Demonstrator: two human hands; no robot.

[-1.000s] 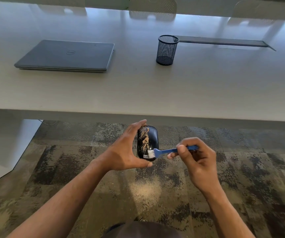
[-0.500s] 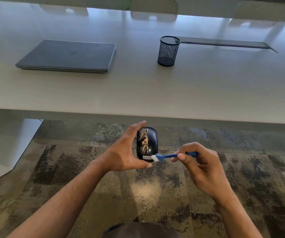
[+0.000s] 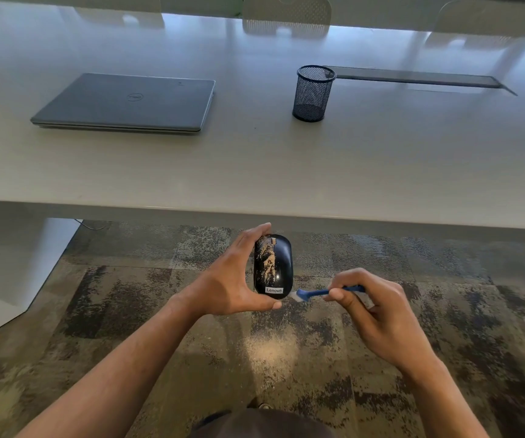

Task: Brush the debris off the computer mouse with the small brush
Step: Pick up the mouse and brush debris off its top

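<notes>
Pale grey table [image 3: 286, 165] fills the upper part of the head view, with patterned carpet [image 3: 128, 311] below its near edge. On the table, a closed laptop [image 3: 128, 104] lies to the left of a black mesh pen cup [image 3: 313, 93], and a dark flat strip [image 3: 413, 78] stretches away to the cup's right, beginning just behind its rim.

Down in front of the table edge, over the carpet, the left hand [image 3: 226, 279] grips the computer mouse [image 3: 273, 267], index fingertip on its far end, thumb under its near end. The mouse is black and glossy, with tan debris [image 3: 269, 262] streaked over its left half and a white label near its near end.

The right hand [image 3: 372, 306] pinches the small brush [image 3: 321, 292], fingers curled round the blue handle. The brush lies level, pointing left, its white bristles right at the mouse's near-right corner, beside the label. A pale dusty patch [image 3: 270, 346] shows on the carpet below the mouse.
</notes>
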